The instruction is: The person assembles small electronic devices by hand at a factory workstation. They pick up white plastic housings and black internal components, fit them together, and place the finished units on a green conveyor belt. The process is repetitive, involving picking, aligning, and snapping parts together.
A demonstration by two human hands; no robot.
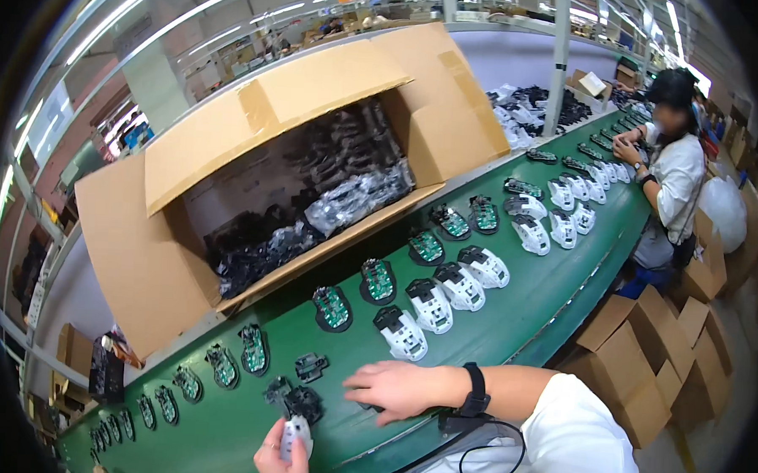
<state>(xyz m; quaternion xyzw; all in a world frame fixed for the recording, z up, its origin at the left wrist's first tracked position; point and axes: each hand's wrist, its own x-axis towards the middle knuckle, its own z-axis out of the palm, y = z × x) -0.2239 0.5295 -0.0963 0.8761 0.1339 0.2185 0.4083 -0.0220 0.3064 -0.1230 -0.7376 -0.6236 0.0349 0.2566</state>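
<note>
In my left hand (pixel 278 462), near the front edge, is a white mouse shell (pixel 297 437), gripped between thumb and fingers. Black plastic mouse parts (pixel 305 404) lie just beyond it, and whether they touch the shell I cannot tell. My right hand (pixel 399 387) is stretched palm down over the green belt, its fingers extended. Something dark peeks out under those fingers, mostly hidden. A loose black part (pixel 311 367) rests between the hands and the row of mouse bases. Closest to my right hand among the assembled shells is a white one with a black top (pixel 401 333).
Mouse bases with green circuit boards (pixel 332 309) line the belt (pixel 484 342). More white shells (pixel 530 233) stand farther right. A big open carton (pixel 257 113) of black parts and plastic bags sits behind. A co-worker (pixel 676 165) handles something at right, near empty cartons (pixel 635 366).
</note>
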